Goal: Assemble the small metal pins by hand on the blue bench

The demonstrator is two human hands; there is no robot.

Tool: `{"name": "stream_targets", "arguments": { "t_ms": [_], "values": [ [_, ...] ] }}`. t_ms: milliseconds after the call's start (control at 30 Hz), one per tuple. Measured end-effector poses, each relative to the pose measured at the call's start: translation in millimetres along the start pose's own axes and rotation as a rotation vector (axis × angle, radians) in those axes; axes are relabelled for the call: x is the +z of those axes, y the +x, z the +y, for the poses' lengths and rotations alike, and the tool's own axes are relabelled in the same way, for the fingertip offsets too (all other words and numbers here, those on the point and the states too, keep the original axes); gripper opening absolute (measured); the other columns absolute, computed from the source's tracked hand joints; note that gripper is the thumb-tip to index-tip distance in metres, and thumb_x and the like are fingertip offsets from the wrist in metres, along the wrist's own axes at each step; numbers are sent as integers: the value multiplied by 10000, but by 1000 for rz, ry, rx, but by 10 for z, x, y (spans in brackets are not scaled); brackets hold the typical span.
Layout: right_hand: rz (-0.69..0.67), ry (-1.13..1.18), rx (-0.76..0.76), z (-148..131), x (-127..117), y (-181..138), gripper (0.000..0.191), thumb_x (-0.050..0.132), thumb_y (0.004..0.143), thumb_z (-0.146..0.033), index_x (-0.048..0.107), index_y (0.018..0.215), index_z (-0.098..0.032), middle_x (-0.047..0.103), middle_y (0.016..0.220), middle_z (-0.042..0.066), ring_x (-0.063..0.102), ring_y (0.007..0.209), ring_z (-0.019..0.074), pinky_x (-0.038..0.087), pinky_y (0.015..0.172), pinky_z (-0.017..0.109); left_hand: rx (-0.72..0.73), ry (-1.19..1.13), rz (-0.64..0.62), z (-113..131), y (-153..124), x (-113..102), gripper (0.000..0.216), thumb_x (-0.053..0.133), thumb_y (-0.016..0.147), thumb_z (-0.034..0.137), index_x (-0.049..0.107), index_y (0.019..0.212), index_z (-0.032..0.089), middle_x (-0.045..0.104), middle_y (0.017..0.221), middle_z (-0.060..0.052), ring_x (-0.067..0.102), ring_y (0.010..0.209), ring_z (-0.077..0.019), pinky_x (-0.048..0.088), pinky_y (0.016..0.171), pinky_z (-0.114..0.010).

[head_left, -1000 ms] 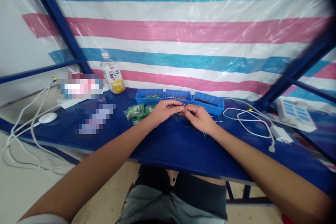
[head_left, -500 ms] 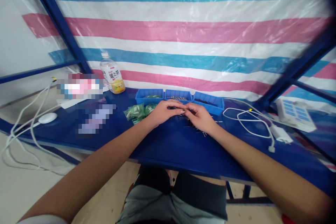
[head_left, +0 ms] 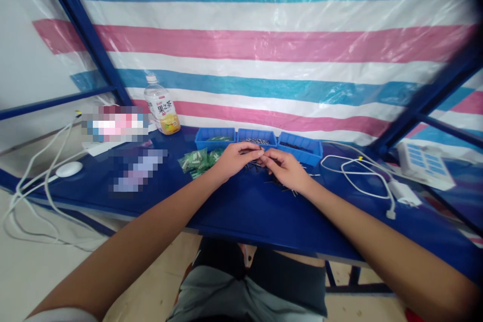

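Observation:
Fingertips together, my left hand (head_left: 237, 162) and my right hand (head_left: 285, 167) meet above the blue table in front of the bins. Both are closed in a pinch; whatever lies between the fingertips is too small to make out. Beneath and around them are scattered small dark and silvery rods (head_left: 290, 190), partly covered by the hands. Green plastic packets (head_left: 194, 162) with pale pieces inside lie left of my left hand. Behind stand three blue bins: the left bin (head_left: 202, 142) has green items, the middle bin (head_left: 260, 133) silvery rods, the right bin (head_left: 315, 157) dark pieces.
A drink bottle (head_left: 162, 105) stands at the back left. White cables and a round white puck (head_left: 68, 169) lie at the left. On the right are a white cable with a charger (head_left: 403, 193) and a white power strip (head_left: 426, 166). A striped sheet (head_left: 256, 45) hangs behind.
The fingers of both hands have shifted slightly, with the fingertips now pinched closer together. The forearms and surrounding things stay nearly where they were.

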State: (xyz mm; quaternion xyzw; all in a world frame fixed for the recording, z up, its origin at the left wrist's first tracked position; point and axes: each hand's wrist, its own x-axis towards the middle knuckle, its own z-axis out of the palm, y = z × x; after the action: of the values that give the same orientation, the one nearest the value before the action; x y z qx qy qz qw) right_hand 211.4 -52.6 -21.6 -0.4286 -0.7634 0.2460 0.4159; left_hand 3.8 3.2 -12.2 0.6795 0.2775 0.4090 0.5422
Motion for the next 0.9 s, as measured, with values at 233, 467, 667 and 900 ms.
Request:
{"name": "stream_targets", "arguments": {
  "t_ms": [233,467,667,900],
  "values": [
    [53,-31,10,-1,4,-3,346,550,1034,-523,738,1005,-235,708,879,47,640,752,196,540,680,319,50,93,35,5,-4,-24,371,818,829,473,813,1034,164,785,1164,-116,705,1126,-266,510,1068,-419],
    [60,-54,-1,24,-21,-7,270,568,1029,-444,742,1001,-239,724,896,46,667,780,206,547,709,331,97,156,-29,53,-17,-9,316,833,816,431,824,1021,190,784,1103,-95,718,1068,-249,536,1018,-393],
    [47,-11,10,61,-18,0,297,566,1027,-474,733,967,-236,726,891,51,667,767,203,567,688,333,66,126,-39,23,-10,-10,322,842,818,412,818,1057,198,785,1144,-105,721,1097,-253,536,1044,-429],
    [121,172,169,152,-75,60,392,599,986,-577,730,998,-207,743,888,67,670,736,199,543,576,304,19,60,18,-67,22,-38,479,839,836,385,740,1257,179,763,1204,-138,707,1130,-242,528,1055,-442]
  ]
}}
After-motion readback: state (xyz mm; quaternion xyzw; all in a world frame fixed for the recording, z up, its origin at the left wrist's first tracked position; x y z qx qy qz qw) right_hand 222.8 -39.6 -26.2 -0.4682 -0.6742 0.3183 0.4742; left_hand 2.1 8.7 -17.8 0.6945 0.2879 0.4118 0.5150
